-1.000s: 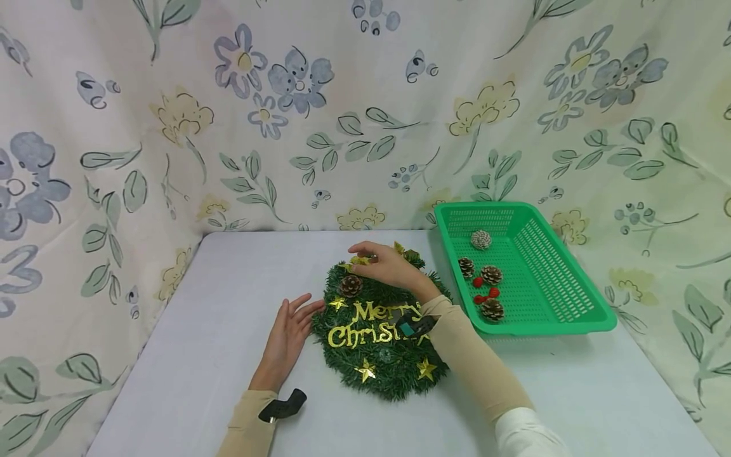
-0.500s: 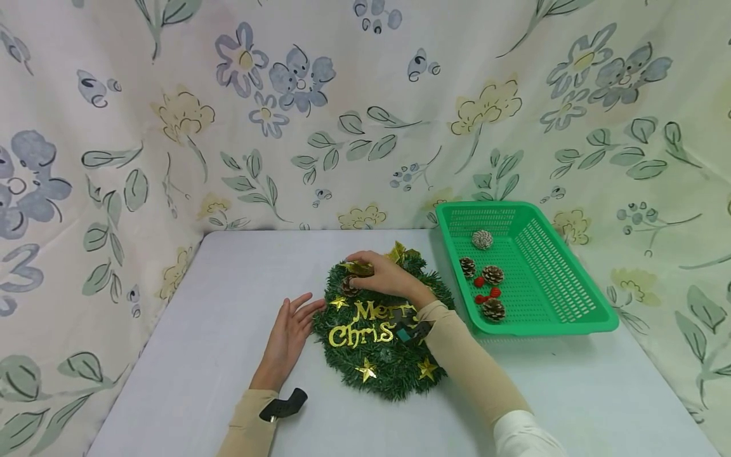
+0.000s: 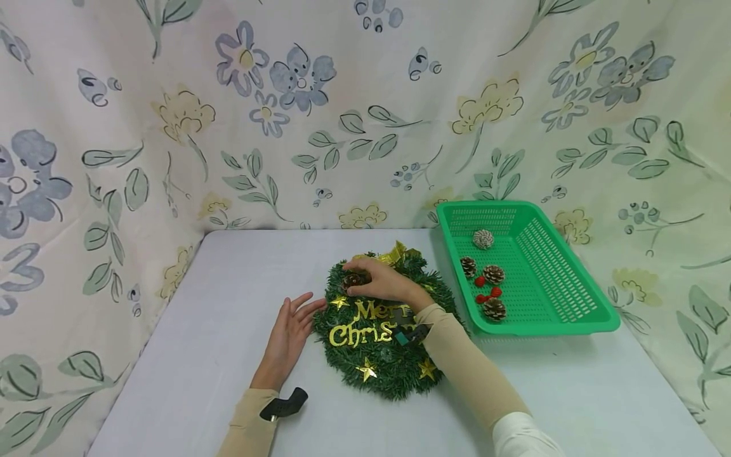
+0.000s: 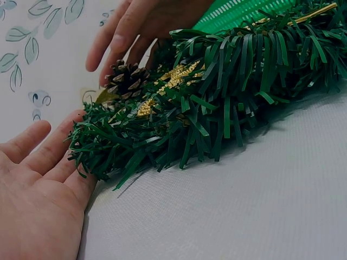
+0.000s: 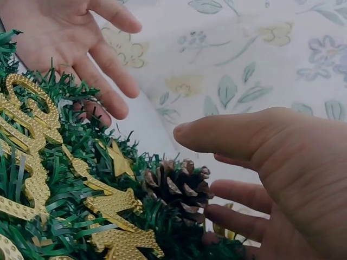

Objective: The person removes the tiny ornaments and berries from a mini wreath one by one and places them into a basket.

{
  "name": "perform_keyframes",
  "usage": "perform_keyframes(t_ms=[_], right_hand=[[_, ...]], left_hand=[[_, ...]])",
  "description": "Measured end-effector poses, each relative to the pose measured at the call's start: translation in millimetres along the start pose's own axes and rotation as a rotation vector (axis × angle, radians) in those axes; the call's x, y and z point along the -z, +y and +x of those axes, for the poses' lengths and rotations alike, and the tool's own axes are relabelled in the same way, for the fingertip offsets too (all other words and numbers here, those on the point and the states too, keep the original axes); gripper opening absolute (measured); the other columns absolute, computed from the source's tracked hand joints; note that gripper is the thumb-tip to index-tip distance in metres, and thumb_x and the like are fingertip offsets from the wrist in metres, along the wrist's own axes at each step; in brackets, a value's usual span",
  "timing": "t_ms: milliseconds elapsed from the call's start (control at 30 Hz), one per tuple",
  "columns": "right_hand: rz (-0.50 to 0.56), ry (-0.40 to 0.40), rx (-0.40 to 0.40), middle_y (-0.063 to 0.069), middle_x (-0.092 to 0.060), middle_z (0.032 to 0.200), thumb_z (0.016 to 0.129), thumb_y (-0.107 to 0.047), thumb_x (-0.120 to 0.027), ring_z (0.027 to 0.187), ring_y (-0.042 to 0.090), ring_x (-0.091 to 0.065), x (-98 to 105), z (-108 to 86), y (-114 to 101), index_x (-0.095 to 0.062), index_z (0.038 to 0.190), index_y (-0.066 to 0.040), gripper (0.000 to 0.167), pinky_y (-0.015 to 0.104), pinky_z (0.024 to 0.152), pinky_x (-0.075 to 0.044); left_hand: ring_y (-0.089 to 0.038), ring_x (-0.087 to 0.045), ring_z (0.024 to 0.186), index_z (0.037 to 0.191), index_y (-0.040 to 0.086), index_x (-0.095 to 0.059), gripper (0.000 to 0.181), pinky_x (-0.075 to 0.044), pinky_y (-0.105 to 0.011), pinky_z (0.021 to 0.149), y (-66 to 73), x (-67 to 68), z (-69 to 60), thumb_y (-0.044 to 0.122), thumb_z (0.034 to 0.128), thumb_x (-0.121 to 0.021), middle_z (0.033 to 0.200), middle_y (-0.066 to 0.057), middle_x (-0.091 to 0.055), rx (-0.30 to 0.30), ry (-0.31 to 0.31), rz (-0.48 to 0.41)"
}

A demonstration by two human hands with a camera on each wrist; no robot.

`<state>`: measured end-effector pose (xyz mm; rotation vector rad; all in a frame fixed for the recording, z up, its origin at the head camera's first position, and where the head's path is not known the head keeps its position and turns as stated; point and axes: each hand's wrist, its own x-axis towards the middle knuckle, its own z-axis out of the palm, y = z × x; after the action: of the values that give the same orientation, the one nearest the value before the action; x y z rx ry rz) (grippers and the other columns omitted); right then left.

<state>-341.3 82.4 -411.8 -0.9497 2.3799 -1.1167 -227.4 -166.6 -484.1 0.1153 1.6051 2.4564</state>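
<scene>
A green tinsel wreath (image 3: 394, 377) lies on the white table, bearing gold "Merry Christmas" lettering (image 3: 361, 336), gold stars (image 3: 367, 369) and a gold bow (image 3: 394, 255) at its far side. One brown pine cone (image 5: 179, 187) sits in the wreath's far left part. My right hand (image 3: 381, 279) hovers around that cone. In the right wrist view its thumb is raised apart from the cone, while its lower fingers reach to the cone's side by the bow. My left hand (image 3: 288, 339) lies palm up, its loosely spread fingers touching the wreath's left edge.
A green plastic basket (image 3: 571, 328) stands at the right. Inside are several pine cones (image 3: 493, 309), among them a whitish one (image 3: 483, 239), and small red pieces (image 3: 481, 298). A floral curtain (image 3: 365, 127) hangs behind the white table (image 3: 240, 273).
My right hand has come down from over the bow to the pine cone, shifting slightly toward me; more of the bow shows. My left hand stays in place.
</scene>
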Motion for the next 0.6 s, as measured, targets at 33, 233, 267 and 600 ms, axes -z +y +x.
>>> perform_keyframes(t_ms=[33,233,267,600], right_hand=[[-0.007,-0.002,0.004,0.01,-0.048,0.154,0.098,-0.027,-0.069,0.14,0.029,-0.049,-0.5,0.3,0.7,-0.049,0.149,-0.01,0.057,0.049,0.111,-0.046],[-0.019,-0.026,0.009,0.01,-0.047,0.154,0.099,-0.028,-0.069,0.135,0.027,-0.053,-3.3,1.2,3.8,-0.048,0.15,-0.01,0.059,0.047,0.108,-0.049],[-0.021,-0.032,0.012,0.01,-0.048,0.153,0.099,-0.028,-0.069,0.133,0.027,-0.055,-3.6,1.6,4.3,-0.048,0.15,-0.01,0.059,0.046,0.106,-0.05],[-0.044,-0.054,0.001,0.011,-0.049,0.152,0.098,-0.024,-0.069,0.127,0.027,-0.059,-7.7,4.8,7.7,-0.046,0.152,-0.009,0.06,0.041,0.101,-0.054]], left_hand=[[-0.011,-0.047,0.142,0.161,0.006,-0.019,0.072,-0.019,-0.036,0.127,0.3,0.0,-0.2,0.056,0.1094,-0.015,0.161,-0.027,-0.033,0.0,-0.002,0.002],[-0.01,-0.047,0.141,0.161,0.007,-0.019,0.074,-0.026,-0.027,0.122,1.3,-0.9,-0.6,0.059,0.1086,-0.017,0.161,-0.027,-0.033,0.006,0.005,0.005],[-0.01,-0.047,0.141,0.161,0.007,-0.019,0.074,-0.023,-0.031,0.124,1.3,-1.2,-0.6,0.059,0.1085,-0.017,0.161,-0.027,-0.034,0.006,0.008,0.006],[-0.013,-0.046,0.143,0.161,0.007,-0.02,0.068,-0.006,-0.047,0.13,1.3,-1.2,-0.1,0.052,0.1107,-0.013,0.16,-0.027,-0.035,0.004,0.01,-0.003]])
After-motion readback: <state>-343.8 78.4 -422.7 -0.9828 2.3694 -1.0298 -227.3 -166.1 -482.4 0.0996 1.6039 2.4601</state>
